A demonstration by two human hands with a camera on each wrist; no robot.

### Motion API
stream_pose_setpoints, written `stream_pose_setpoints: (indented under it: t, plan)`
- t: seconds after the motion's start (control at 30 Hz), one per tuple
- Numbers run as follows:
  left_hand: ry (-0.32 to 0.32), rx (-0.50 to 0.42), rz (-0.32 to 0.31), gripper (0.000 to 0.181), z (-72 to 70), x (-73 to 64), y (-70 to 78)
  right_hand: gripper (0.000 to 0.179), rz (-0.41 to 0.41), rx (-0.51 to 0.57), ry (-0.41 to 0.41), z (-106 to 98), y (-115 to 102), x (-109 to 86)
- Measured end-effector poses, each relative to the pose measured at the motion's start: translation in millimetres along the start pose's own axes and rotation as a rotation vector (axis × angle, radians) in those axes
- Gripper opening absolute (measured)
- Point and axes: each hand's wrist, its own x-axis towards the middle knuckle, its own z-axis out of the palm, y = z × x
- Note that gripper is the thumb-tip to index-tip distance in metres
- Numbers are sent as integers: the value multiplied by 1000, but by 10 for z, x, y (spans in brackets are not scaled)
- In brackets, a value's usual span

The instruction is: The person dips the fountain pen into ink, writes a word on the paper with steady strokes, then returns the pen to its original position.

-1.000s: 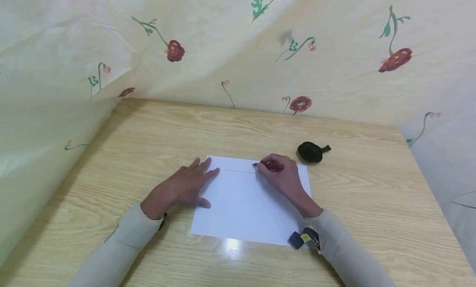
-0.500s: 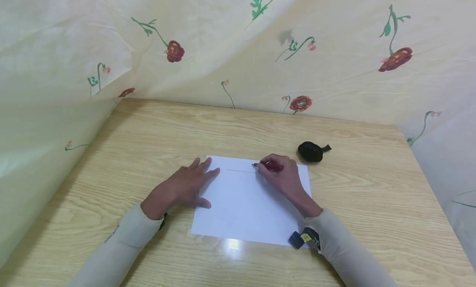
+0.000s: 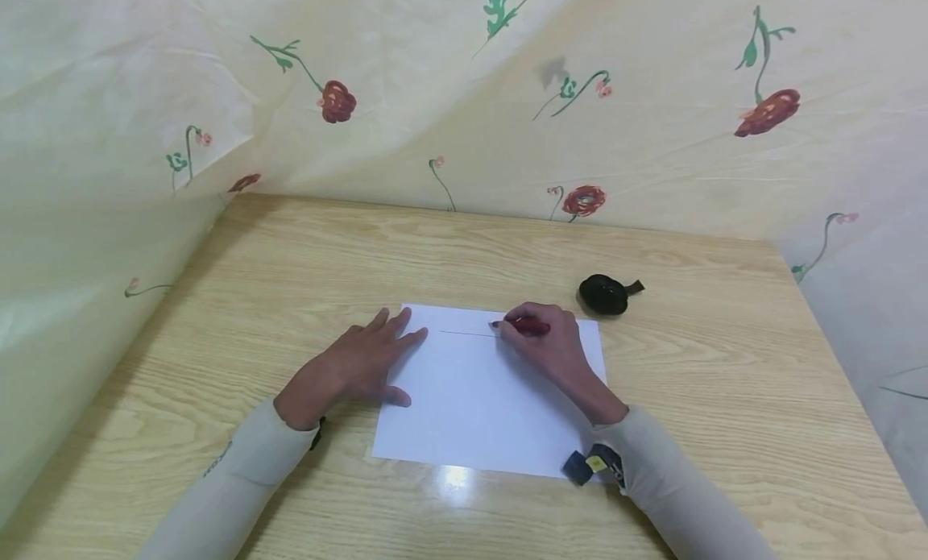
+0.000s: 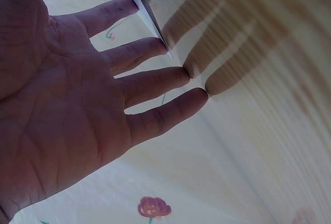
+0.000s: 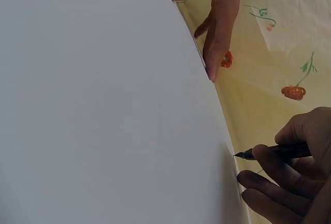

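Observation:
A white sheet of paper (image 3: 464,407) lies on the wooden table, with one thin dark line across its upper part. My left hand (image 3: 366,358) rests on the sheet's left edge, fingers spread and fairly straight; the left wrist view shows its palm (image 4: 67,105) and fingertips touching down. Between thumb and fingers, my right hand (image 3: 547,342) pinches a dark red fountain pen (image 3: 532,326) near the sheet's top right. In the right wrist view the pen's pointed nib (image 5: 243,155) is at the paper, just above the line in the head view; exact contact cannot be told.
Behind the right hand, a glossy black rounded object (image 3: 604,295) with a short tab lies on the table (image 3: 725,367). Flower-patterned cloth (image 3: 435,85) hangs along the back and sides. A small camera (image 3: 580,467) on the right wrist sits over the sheet's lower right corner.
My right hand and the pen have shifted very slightly left. The left hand and the sheet stay in place. The head view has tilted a little.

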Motion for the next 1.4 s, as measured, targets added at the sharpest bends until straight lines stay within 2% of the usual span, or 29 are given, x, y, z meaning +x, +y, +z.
stream_pose_setpoints:
  t: [0.6,0.9,1.4]
  plan:
    - [-12,-8,-5,97,-20,24,14,6,-62,18,-30,-10,9,-33]
    - [0,-4,-7,97,-23,19,40,7,-65,57,-67,-22,23,-32]
    - [-3,-8,-7,97,-31,27,16,7,-134,68,-87,-4,-10,-59]
